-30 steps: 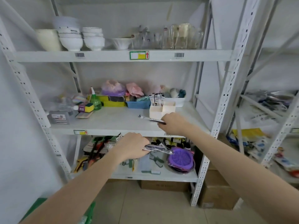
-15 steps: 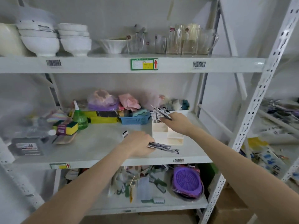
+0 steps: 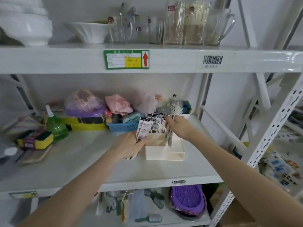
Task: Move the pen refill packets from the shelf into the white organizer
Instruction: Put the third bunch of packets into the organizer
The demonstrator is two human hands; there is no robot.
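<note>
The white organizer [image 3: 164, 152] stands on the middle shelf [image 3: 82, 164], right of centre. Several black-and-white pen refill packets [image 3: 153, 123] stand upright in its rear compartment. My right hand [image 3: 179, 126] grips one long packet [image 3: 171, 118] held almost vertical, its lower end down beside the organizer's tall rear compartment. My left hand [image 3: 131, 145] is at the organizer's left side, closed around a bundle of packets [image 3: 141, 132] that lean toward the rear compartment, with their lower ends sticking out below my palm.
Behind the organizer sit a blue basket [image 3: 122, 126], bagged pink and purple items and a white bin [image 3: 183, 115]. A green spray bottle [image 3: 55, 126] and sponges [image 3: 36, 141] lie at the left. Glass jugs and white bowls fill the upper shelf; an upright post [image 3: 277, 125] stands at the right.
The view has closed in on the middle shelf. My right hand turned its packet upright over the organizer. My left hand carried its bundle from the shelf's front edge up to the organizer's left side.
</note>
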